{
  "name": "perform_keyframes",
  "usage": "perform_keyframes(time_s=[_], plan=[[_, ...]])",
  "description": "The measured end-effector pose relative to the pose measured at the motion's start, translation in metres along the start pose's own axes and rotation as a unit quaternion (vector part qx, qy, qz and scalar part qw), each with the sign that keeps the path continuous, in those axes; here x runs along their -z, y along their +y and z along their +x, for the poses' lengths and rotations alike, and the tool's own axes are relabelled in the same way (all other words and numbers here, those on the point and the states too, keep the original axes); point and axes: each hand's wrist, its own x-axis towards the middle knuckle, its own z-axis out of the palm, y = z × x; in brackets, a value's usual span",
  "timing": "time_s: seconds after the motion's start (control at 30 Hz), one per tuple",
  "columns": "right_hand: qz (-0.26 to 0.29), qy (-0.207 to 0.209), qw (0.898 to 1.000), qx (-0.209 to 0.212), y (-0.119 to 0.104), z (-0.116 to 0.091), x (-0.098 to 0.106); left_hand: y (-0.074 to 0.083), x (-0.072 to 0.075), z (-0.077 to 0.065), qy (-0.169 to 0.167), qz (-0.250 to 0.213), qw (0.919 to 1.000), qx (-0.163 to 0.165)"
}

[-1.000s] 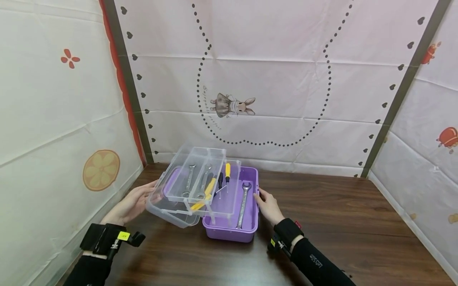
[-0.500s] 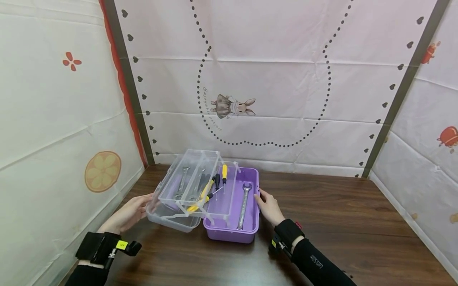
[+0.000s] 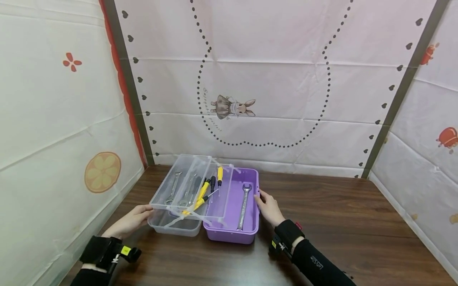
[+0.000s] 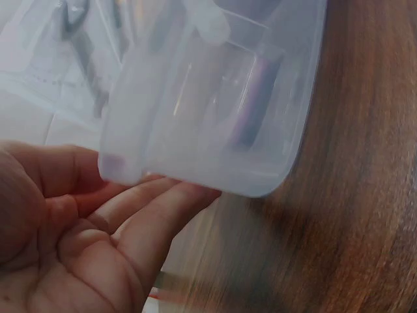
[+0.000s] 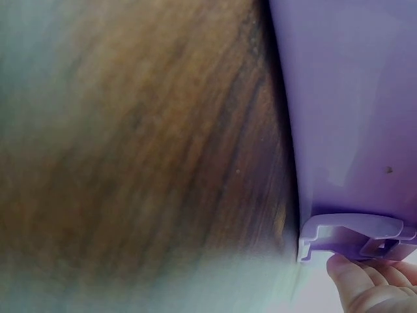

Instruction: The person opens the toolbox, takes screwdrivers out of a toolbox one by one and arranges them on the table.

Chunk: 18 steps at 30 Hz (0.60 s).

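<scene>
A purple toolbox (image 3: 232,240) stands on the table, its clear lid (image 3: 182,228) folded out to the left. Over the lid and part of the box spreads a clear tray (image 3: 161,194). Through it show wrenches (image 3: 174,186) and several screwdrivers (image 3: 220,174) with yellow or black handles. Another wrench (image 3: 244,204) lies in the box's bottom. My left hand (image 3: 130,220) has straightish fingers (image 4: 163,208) touching the clear plastic at the left end. My right hand (image 3: 269,207) grips the toolbox's right wall near a purple latch (image 5: 355,228), thumb at the rim.
Dark wood table (image 3: 340,222) extends in front and to the right. A patterned white cloth wall (image 3: 286,99) rises close behind the toolbox, with further cloth at both sides.
The clear tray with its tools has come down and to the left over the lid. My left hand has lowered with it. The right hand and the purple box have stayed put.
</scene>
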Motion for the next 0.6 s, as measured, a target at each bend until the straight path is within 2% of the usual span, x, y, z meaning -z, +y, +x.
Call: perform_keyframes(time_s=[0.1,0.27,0.5,0.6], plan=[[0.001,0.003,1.000,0.002,0.0009,0.0005,-0.0002,-0.0033,0.0007,0.0014,-0.007,-0.008,0.9999,-0.005],[0.001,0.011,1.000,0.007,0.0007,0.0008,0.0000,-0.0004,0.0001,0.0028,0.009,0.015,0.9998,0.001],[-0.008,0.001,1.000,0.002,0.0003,0.0002,0.0003,-0.0007,0.0010,0.0016,0.003,0.033,0.9995,0.001],[-0.007,-0.002,1.000,0.001,0.0002,0.0003,0.0003,0.0012,0.0005,0.0004,0.018,0.040,0.9989,0.018]])
